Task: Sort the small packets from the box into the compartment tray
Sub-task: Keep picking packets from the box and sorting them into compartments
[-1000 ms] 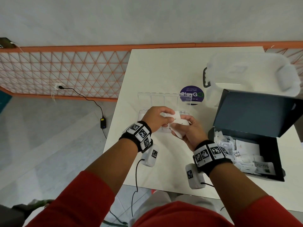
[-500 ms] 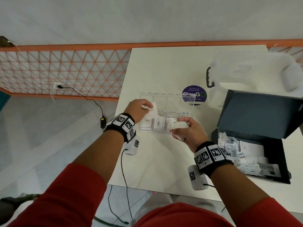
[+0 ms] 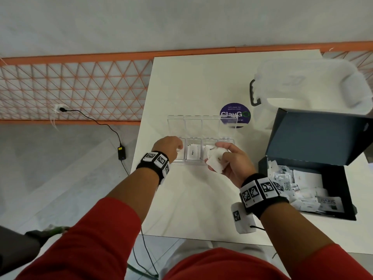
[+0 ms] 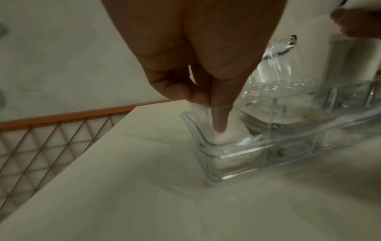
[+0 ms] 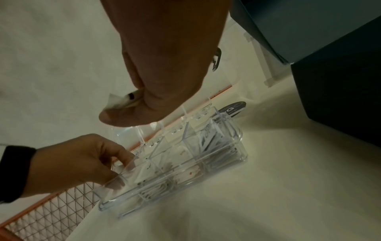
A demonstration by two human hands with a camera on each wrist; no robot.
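Closest to us, both forearms wore red sleeves and black wristbands with square black-and-white marker tags. Our right hand [image 3: 230, 162] was clenched around a small bunch of white paper packets [image 3: 216, 162], held just above the near edge of the clear plastic compartment tray [image 3: 189, 162]; how many were in the bunch we couldn't tell. Our left hand [image 3: 168, 147] was at the tray's left end, its fingers [image 4: 220, 117] reaching down into the leftmost compartment onto a white packet lying there. From the left wrist view, whether they pinched it or only pressed it was anyone's guess.

The tray had four compartments in a row, with four clear lids flipped open on the far side. The second one held a white packet printed "Pepper" [image 3: 193, 152], and the two to its right had white packets too, print too small to read.

To the right sat the dark blue cardboard box [image 3: 335, 182] with its lid standing open, full of small white packets; two read "Stevia" [image 3: 329, 202].

Past the tray was a round purple sticker [image 3: 235, 114] reading "ClayGO", small text above it blurred. Further right stood a translucent plastic tub with a dark handle [image 3: 310, 85].

All of it sat on a white table [image 3: 201, 199]. Beyond that was grey floor, an orange lattice fence [image 3: 70, 91], and a black cable plugged into a white socket [image 3: 60, 108].
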